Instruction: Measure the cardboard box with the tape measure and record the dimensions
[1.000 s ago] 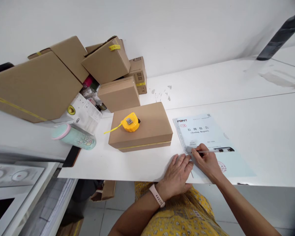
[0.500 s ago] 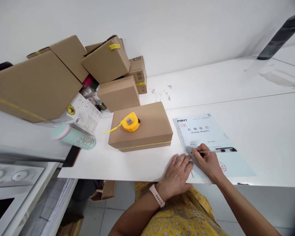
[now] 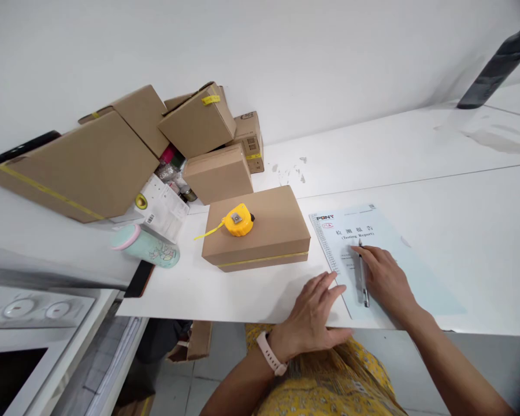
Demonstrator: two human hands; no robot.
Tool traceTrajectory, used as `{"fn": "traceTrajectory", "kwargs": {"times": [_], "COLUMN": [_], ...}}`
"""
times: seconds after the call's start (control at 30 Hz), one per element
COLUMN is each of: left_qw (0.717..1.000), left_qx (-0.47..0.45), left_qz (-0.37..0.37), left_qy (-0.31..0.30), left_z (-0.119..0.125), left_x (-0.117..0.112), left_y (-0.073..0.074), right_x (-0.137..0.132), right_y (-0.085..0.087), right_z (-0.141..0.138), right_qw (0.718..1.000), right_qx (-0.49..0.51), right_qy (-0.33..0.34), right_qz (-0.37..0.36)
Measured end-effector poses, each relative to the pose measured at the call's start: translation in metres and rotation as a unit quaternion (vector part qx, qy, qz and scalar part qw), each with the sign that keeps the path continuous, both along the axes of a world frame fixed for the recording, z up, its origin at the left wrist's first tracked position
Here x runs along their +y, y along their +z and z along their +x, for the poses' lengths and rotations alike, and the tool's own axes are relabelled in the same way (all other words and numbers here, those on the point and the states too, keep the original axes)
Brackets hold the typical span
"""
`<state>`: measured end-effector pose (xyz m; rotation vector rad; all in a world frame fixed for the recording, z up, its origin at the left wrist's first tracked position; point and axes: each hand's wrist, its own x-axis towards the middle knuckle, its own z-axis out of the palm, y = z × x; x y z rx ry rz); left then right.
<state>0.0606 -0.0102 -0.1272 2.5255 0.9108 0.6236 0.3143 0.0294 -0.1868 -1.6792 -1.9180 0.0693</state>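
A pale blue testing report sheet [image 3: 385, 242] lies on the white table [image 3: 459, 202] in front of me. My right hand [image 3: 387, 280] rests on the sheet and holds a pen [image 3: 363, 277] along its thumb side, with the tip pointing away from me at the printed lines. My left hand [image 3: 314, 312] lies flat with fingers spread at the sheet's near left corner, by the table edge; a pink watch band is on its wrist. To the left, a closed cardboard box [image 3: 260, 231] carries a yellow tape measure [image 3: 239, 220] with a little tape pulled out.
A heap of cardboard boxes [image 3: 91, 162] fills the back left against the wall. In front of it are a white carton [image 3: 164, 205], a mint bottle [image 3: 147, 245] on its side and a dark phone [image 3: 138, 278]. A dark bar [image 3: 498, 63] leans at the top right.
My right hand has swung the pen from lying crosswise to pointing away from me and moved up the sheet. My left hand has spread its fingers. The view has shifted slightly.
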Motion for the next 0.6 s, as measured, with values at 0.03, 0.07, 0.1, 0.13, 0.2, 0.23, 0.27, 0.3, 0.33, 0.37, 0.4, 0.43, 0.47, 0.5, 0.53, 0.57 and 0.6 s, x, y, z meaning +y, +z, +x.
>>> {"fn": "traceTrajectory", "kwargs": {"times": [0.03,0.07,0.1,0.13,0.2,0.23,0.27,0.3,0.33,0.37,0.4,0.43,0.47,0.5,0.53,0.57,0.6], "left_qw": [0.998,0.992,0.982,0.967,0.924,0.908,0.899,0.897,0.898,0.901,0.902,0.903,0.902,0.900,0.898,0.897,0.898], "left_qx": [-0.040,-0.074,-0.097,-0.110,-0.114,-0.111,-0.102,-0.089,-0.071,-0.050,-0.026,-0.001,0.024,0.045,0.061,0.070,0.075], "left_qz": [0.037,0.081,0.125,0.174,0.254,0.271,0.269,0.252,0.227,0.196,0.164,0.133,0.103,0.078,0.059,0.048,0.045], "left_qy": [0.023,0.056,0.101,0.153,0.261,0.299,0.330,0.352,0.369,0.384,0.397,0.409,0.419,0.427,0.432,0.433,0.432], "left_z": [-0.010,-0.022,-0.035,-0.049,-0.076,-0.088,-0.099,-0.107,-0.112,-0.116,-0.118,-0.119,-0.118,-0.117,-0.115,-0.112,-0.109], "left_x": [0.002,0.006,0.011,0.018,0.036,0.047,0.057,0.068,0.078,0.088,0.096,0.103,0.109,0.114,0.117,0.118,0.118], "left_y": [0.013,0.028,0.042,0.057,0.080,0.088,0.093,0.097,0.099,0.100,0.101,0.103,0.104,0.107,0.109,0.111,0.113], "right_x": [0.001,0.002,0.002,0.001,-0.001,-0.003,-0.005,-0.006,-0.008,-0.011,-0.013,-0.015,-0.018,-0.021,-0.025,-0.028,-0.031], "right_y": [-0.004,-0.007,-0.011,-0.014,-0.017,-0.017,-0.015,-0.012,-0.008,-0.004,0.002,0.007,0.012,0.016,0.019,0.021,0.022], "right_z": [0.005,0.010,0.013,0.016,0.017,0.016,0.015,0.013,0.010,0.008,0.005,0.003,0.000,-0.001,-0.003,-0.004,-0.006], "right_qw": [1.000,0.999,0.998,0.998,0.998,0.998,0.998,0.997,0.995,0.994,0.992,0.990,0.988,0.987,0.985,0.983,0.982], "right_qx": [-0.029,-0.047,-0.055,-0.055,-0.039,-0.026,-0.010,0.006,0.021,0.036,0.049,0.061,0.073,0.084,0.094,0.104,0.113], "right_qy": [-0.003,-0.005,-0.007,-0.011,-0.032,-0.047,-0.062,-0.078,-0.092,-0.105,-0.115,-0.123,-0.129,-0.134,-0.139,-0.143,-0.144], "right_qz": [0.006,0.012,0.016,0.019,0.021,0.019,0.017,0.016,0.016,0.018,0.023,0.030,0.035,0.039,0.042,0.043,0.041]}}
